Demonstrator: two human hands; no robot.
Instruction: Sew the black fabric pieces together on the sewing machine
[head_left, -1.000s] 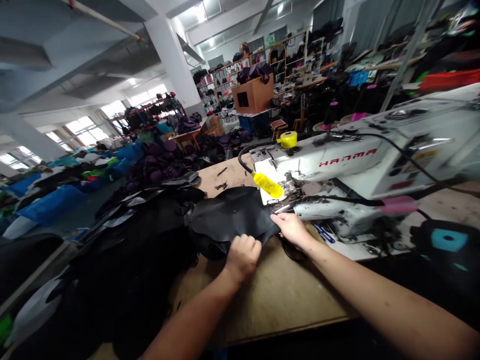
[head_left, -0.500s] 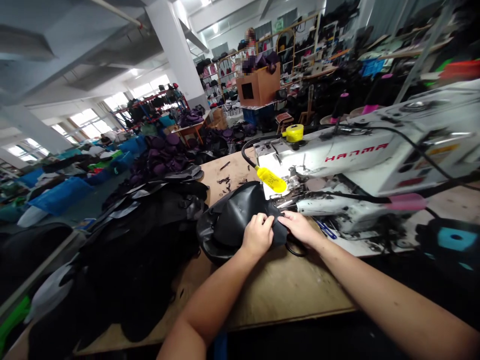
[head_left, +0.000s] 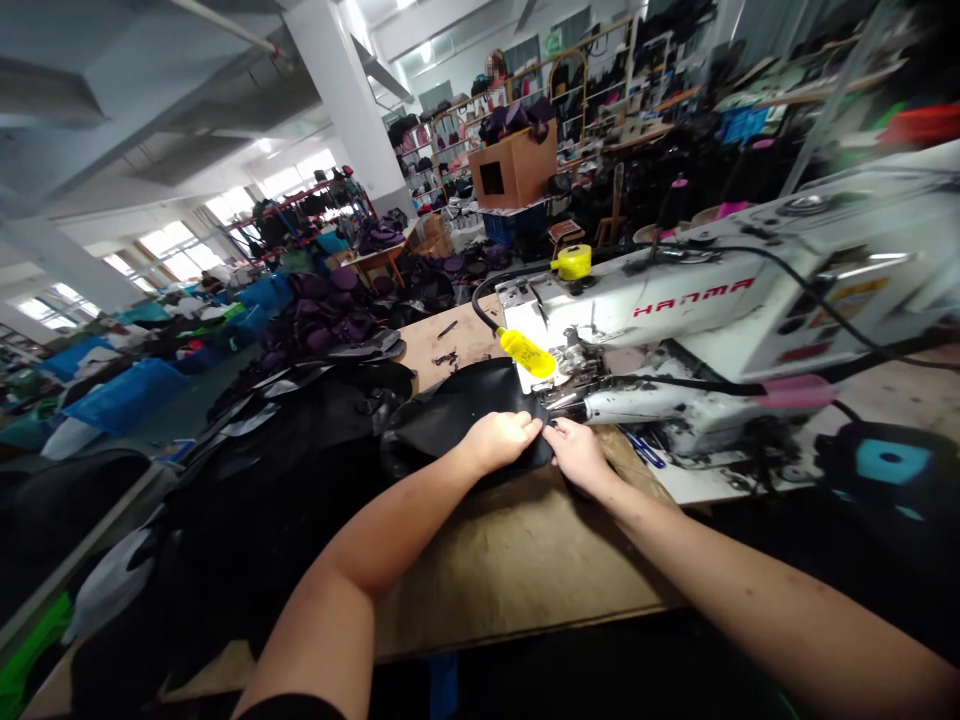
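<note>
A black, leather-like piece [head_left: 450, 405] lies on the wooden tabletop, its right end up against the needle area of a white sewing machine [head_left: 622, 320]. My left hand [head_left: 504, 440] is closed on the near right edge of this piece, fingers curled and thumb pointing right. Close beside it, my right hand [head_left: 576, 452] pinches the same edge just below the machine's narrow arm. The fingertips of both hands almost meet. A yellow lamp [head_left: 527, 352] lights the spot from above. What lies under the folded material is hidden.
Black cut pieces [head_left: 285, 470] are heaped on the left of the wooden table [head_left: 517, 570]. Blue-handled scissors [head_left: 645, 448] lie under the machine arm. Dark scraps [head_left: 445, 358] sit behind the work. A cardboard box [head_left: 514, 168] stands farther back, with a person partly visible behind it.
The black piece has been turned and flattened, and its near flap hangs less. My left hand has rolled over with its thumb side rightward; both hands shifted slightly left in view.
</note>
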